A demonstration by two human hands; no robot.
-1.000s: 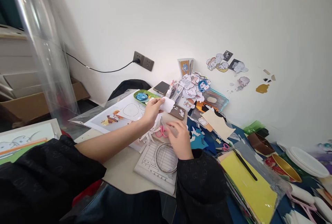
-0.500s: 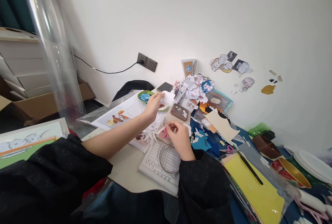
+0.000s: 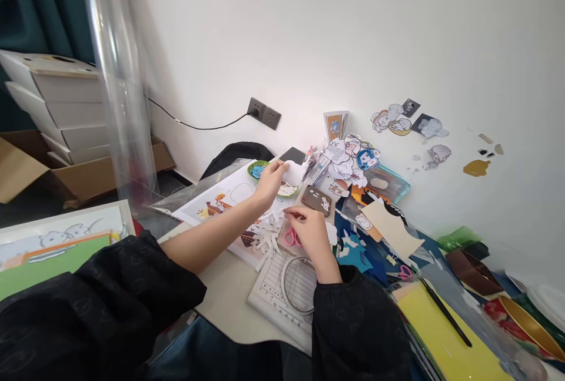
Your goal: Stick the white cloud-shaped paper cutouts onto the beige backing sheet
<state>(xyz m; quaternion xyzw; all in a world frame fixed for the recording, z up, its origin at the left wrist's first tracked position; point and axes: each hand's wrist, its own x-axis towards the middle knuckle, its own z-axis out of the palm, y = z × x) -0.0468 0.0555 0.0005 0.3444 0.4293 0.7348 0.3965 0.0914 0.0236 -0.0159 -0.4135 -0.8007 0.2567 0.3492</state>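
Observation:
My left hand (image 3: pixel 271 184) pinches a white paper cutout (image 3: pixel 295 173) above the cluttered table. Lower and to the right, my right hand (image 3: pixel 308 232) has thumb and forefinger pressed together; whatever is between them, if anything, is too small to make out. Just under that hand lie pink-handled scissors (image 3: pixel 292 236). White paper scraps (image 3: pixel 268 232) are heaped to the left of the scissors. A printed sheet (image 3: pixel 216 203) with drawings lies beyond my left forearm. Behind the cutout is a green dish (image 3: pixel 288 192) with paper pieces in it.
A grid-marked pad (image 3: pixel 272 292) bears a metal ring (image 3: pixel 285 295). A brown case (image 3: pixel 316 199) and many character cutouts (image 3: pixel 339 172) crowd the back. Yellow paper (image 3: pixel 441 340) with a black pen (image 3: pixel 448 313) lies right. Sockets (image 3: pixel 263 113) sit on the wall.
The view has swung slightly left, so everything appears shifted right. My right hand has moved a little left and away over the table. My left hand still holds the paper cutout.

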